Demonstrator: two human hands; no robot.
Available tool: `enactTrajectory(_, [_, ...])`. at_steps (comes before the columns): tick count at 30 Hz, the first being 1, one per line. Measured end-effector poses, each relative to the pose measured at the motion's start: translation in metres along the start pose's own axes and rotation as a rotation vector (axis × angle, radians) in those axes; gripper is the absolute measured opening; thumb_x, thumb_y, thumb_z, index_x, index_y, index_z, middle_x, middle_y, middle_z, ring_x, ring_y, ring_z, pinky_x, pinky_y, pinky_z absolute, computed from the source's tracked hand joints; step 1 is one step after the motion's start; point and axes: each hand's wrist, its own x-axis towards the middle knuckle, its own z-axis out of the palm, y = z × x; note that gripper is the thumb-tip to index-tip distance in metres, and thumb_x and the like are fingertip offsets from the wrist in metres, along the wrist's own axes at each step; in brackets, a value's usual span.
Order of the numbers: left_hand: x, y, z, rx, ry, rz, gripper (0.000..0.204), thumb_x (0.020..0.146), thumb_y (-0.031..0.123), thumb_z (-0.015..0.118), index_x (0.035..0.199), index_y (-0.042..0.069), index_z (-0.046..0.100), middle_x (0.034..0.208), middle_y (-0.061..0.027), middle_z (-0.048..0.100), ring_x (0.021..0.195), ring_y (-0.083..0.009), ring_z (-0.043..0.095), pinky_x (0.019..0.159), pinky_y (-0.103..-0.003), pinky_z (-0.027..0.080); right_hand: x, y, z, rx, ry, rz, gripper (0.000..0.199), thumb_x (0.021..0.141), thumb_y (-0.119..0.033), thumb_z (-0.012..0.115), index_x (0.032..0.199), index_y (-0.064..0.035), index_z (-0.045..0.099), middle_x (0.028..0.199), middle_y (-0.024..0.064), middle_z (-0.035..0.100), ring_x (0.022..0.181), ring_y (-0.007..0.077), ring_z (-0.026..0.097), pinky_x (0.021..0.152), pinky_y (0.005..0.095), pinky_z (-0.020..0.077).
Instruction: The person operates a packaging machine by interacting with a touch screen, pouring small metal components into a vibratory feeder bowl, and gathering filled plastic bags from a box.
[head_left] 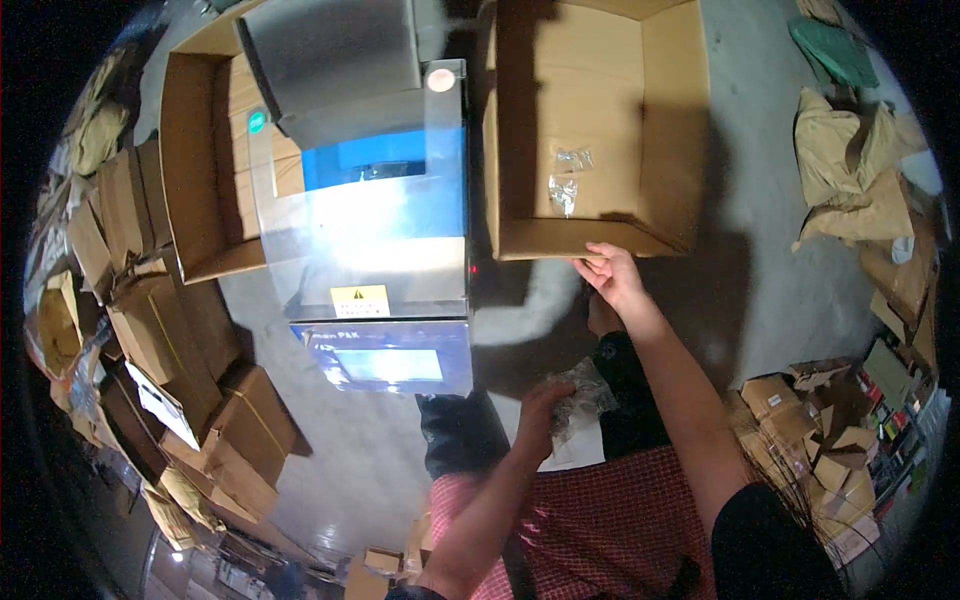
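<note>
My left hand (542, 415) is closed around a crumpled bunch of clear plastic bags (586, 402), held low in front of my body. Further forward, my right hand (614, 274) grips the near rim of an open cardboard box (672, 180), fingers curled at the edge. Inside that box, near its front wall, lie small clear plastic packets (564, 194). Immediately left of the box stands a packing machine (390, 335) with a blue section, a see-through cover and a lit screen on its front. What the packets contain is too small to tell.
Another open cardboard box (190, 160) sits behind and left of the machine. Stacked cartons (165, 330) line the left side. Brown paper sacks (845, 150) lie at the far right, with more small cartons (790, 410) at the near right.
</note>
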Motion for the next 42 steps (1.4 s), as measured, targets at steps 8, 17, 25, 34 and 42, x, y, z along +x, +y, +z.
enactTrajectory(8, [0.001,0.008,-0.008,-0.186,0.06,-0.185,0.022,0.081,0.017,0.062,0.096,0.001,0.063,0.092,-0.0077,0.063,0.083,-0.0182,0.061,0.075,-0.03,0.049,0.002,0.005,0.015,0.001,-0.043,0.014,0.033,0.082,-0.014,0.06,0.107,0.006,0.051,0.115,0.0259,0.056,0.11,0.0346,0.056,0.096,0.045,0.0484])
enactTrajectory(17, [0.0,0.012,-0.013,-0.303,0.134,-0.133,0.019,0.082,0.017,0.059,0.095,0.004,0.063,0.089,-0.0066,0.062,0.079,-0.0178,0.06,0.07,-0.03,0.048,-0.049,-0.013,0.042,-0.638,-0.224,0.426,0.08,0.087,-0.064,0.045,0.13,0.0026,0.041,0.123,0.0188,0.055,0.108,0.0287,0.057,0.092,0.0431,0.0472])
enactTrajectory(25, [0.002,0.015,-0.012,-0.416,0.098,-0.067,0.028,0.086,0.029,0.057,0.104,0.007,0.058,0.091,-0.005,0.059,0.073,-0.0158,0.057,0.059,-0.03,0.046,-0.064,-0.005,0.041,-0.488,-0.254,0.325,0.083,0.087,-0.066,0.041,0.131,0.0036,0.039,0.126,0.0206,0.053,0.109,0.03,0.056,0.092,0.0442,0.0473])
enactTrajectory(34, [0.01,-0.001,-0.014,-0.317,0.173,-0.038,0.026,0.083,0.023,0.059,0.103,0.007,0.062,0.093,-0.0047,0.063,0.085,-0.0164,0.061,0.07,-0.03,0.049,-0.042,0.006,0.06,-0.606,-0.307,0.372,0.085,0.085,-0.07,0.041,0.132,0.0008,0.04,0.122,0.0162,0.057,0.105,0.0263,0.058,0.087,0.0436,0.0498])
enactTrajectory(42, [0.02,-0.005,0.001,-0.445,0.029,-0.154,0.027,0.084,0.021,0.059,0.103,0.003,0.061,0.094,-0.0061,0.063,0.085,-0.0173,0.06,0.072,-0.031,0.048,-0.082,0.023,0.012,-1.224,-0.519,0.478,0.047,0.09,-0.042,0.056,0.12,-0.0048,0.058,0.11,0.0069,0.063,0.102,0.0153,0.055,0.084,0.0295,0.0452])
